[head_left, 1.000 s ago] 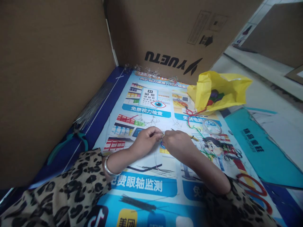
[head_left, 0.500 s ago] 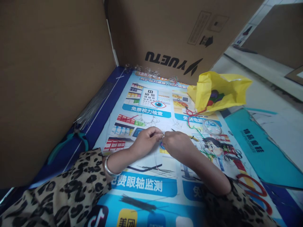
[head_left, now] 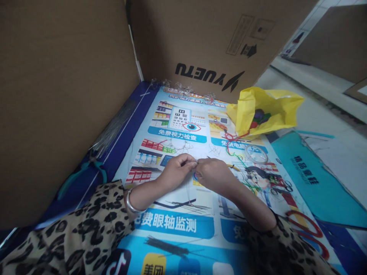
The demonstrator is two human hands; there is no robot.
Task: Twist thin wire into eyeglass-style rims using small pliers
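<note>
My left hand (head_left: 180, 170) is closed in a pinch above the printed poster sheet (head_left: 172, 194); thin wire seems to hang below its fingers. My right hand (head_left: 213, 173) is closed right beside it, knuckles up, and the fingertips of both hands meet. What lies between the fingertips is too small to make out. Dark wire pieces (head_left: 183, 204) lie on the poster below the hands, and a bundle of dark wires (head_left: 166, 245) is nearer the front. A yellow-handled tool (head_left: 233, 167) lies partly behind my right hand.
A yellow bag (head_left: 245, 110) holds coloured balls at the back right. Teal-handled pliers (head_left: 99, 168) and silvery wires (head_left: 110, 131) lie left. Cardboard walls (head_left: 160, 46) stand behind and left. Red-handled scissors (head_left: 306, 225) and a teal card (head_left: 309, 183) are right. A tape roll (head_left: 256, 154) lies near the bag.
My right hand has turned slightly and shifted a little to the left, its fingers more tucked in. My left hand stays almost in place.
</note>
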